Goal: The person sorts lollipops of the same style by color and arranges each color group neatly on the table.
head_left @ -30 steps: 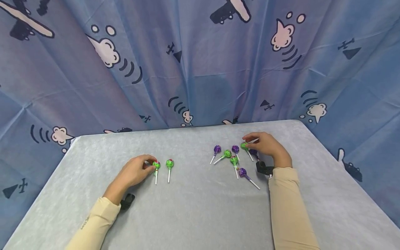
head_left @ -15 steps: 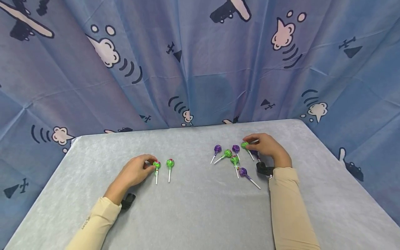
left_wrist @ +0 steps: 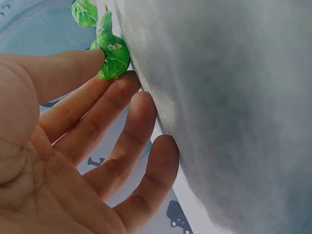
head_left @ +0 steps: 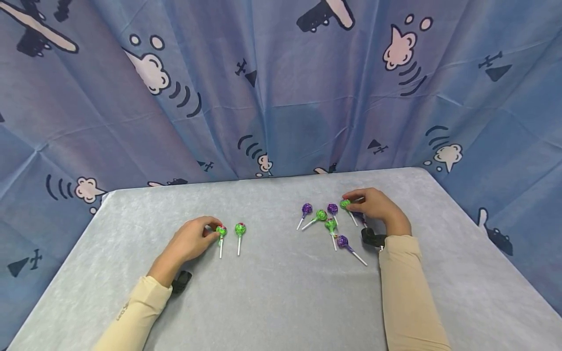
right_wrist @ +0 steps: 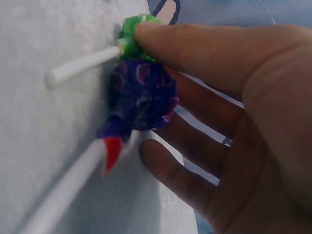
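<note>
At the left of the table, my left hand (head_left: 190,239) pinches the wrapped head of a green lollipop (left_wrist: 114,57) between thumb and fingertips; its white stick points toward me. A second green lollipop (head_left: 240,230) lies just right of it. Over on the right, my right hand (head_left: 373,204) holds another green lollipop (head_left: 345,204) by its head, the thumb on the wrapper in the right wrist view. Close under that hand lies a purple lollipop (right_wrist: 144,95), partly hidden by it in the head view.
Left of the right hand lie purple lollipops (head_left: 307,208) (head_left: 332,208) and green lollipops (head_left: 321,215) (head_left: 331,224), with a purple lollipop (head_left: 343,242) nearer me. A pale cloth covers the table (head_left: 272,297). Behind its back edge hangs a blue patterned curtain (head_left: 290,131).
</note>
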Demonstrator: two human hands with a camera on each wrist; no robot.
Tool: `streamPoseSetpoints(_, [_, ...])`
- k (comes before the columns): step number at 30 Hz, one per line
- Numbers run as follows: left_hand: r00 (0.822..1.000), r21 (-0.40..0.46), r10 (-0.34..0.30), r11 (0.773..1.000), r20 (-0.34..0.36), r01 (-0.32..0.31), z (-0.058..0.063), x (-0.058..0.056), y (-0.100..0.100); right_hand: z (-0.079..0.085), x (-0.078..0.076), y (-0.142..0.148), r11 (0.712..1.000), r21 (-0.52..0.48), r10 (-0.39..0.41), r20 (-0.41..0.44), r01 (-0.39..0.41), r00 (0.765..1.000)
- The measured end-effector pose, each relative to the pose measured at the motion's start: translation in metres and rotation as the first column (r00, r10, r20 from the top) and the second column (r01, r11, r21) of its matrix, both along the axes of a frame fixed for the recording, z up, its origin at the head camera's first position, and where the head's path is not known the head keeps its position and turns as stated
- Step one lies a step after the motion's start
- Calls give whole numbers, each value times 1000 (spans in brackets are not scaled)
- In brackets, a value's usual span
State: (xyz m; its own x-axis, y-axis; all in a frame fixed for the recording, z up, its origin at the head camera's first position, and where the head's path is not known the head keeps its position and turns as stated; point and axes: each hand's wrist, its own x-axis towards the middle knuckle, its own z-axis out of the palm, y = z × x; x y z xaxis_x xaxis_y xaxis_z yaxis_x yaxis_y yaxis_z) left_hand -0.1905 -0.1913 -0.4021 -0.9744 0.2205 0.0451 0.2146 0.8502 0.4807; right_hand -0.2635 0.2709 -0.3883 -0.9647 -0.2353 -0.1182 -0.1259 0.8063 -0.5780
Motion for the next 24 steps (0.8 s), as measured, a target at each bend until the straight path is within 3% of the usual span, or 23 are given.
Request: streamPoseSetpoints(24, [1000,-7,14,1000,9,-14,0,2,2,1,0,3,999,10,-33,-32,34,999])
